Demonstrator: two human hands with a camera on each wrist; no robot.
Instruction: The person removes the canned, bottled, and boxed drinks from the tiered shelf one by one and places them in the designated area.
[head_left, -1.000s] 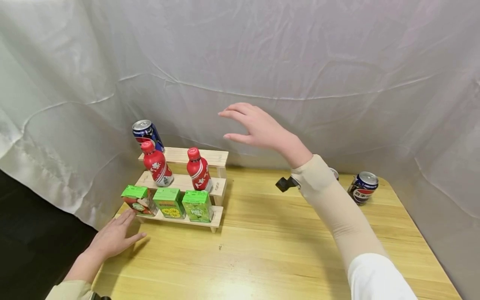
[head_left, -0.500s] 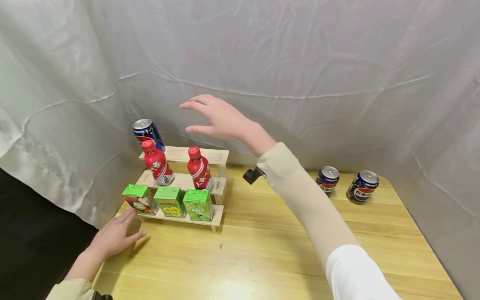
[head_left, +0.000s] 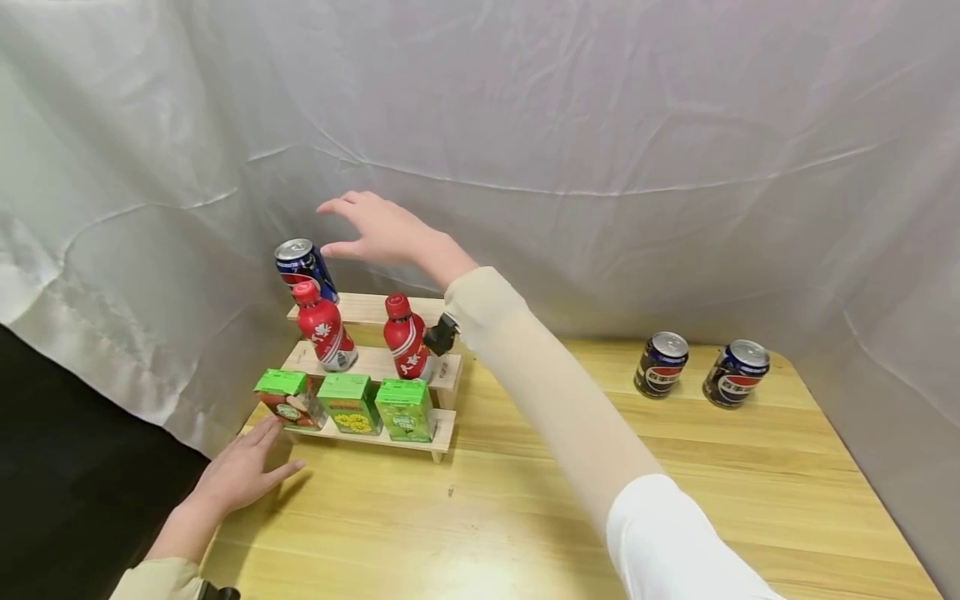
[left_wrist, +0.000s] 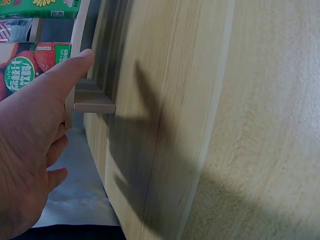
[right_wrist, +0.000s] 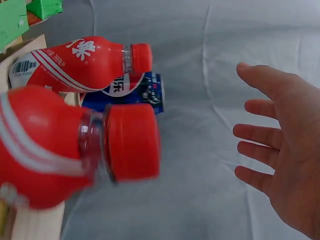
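Note:
My right hand point(head_left: 382, 229) hovers above the top tier of a wooden three-tier stand point(head_left: 367, 308), fingers spread and slightly bent, holding nothing. Just left of its fingertips, a blue Pepsi can point(head_left: 306, 265) stands on that tier. The right wrist view shows the same empty hand point(right_wrist: 295, 135) apart from the can point(right_wrist: 130, 92). On the middle tier are two red bottles, a left bottle point(head_left: 324, 329) and a right bottle point(head_left: 406, 337). My left hand point(head_left: 236, 471) rests by the stand's front left corner, fingers straight, beside the red-and-green juice box point(head_left: 291, 398).
A green box with a yellow flower point(head_left: 350, 406) and a light green box point(head_left: 406, 412) share the bottom tier. Two more cans stand at the table's back right, a left can point(head_left: 661, 365) and a right can point(head_left: 737, 374). Grey cloth point(head_left: 570, 167) hangs behind the table point(head_left: 525, 517).
My right hand has moved left across the back, over the stand to beside the Pepsi can. The left can at the back right has come into full view. My left hand has stayed put.

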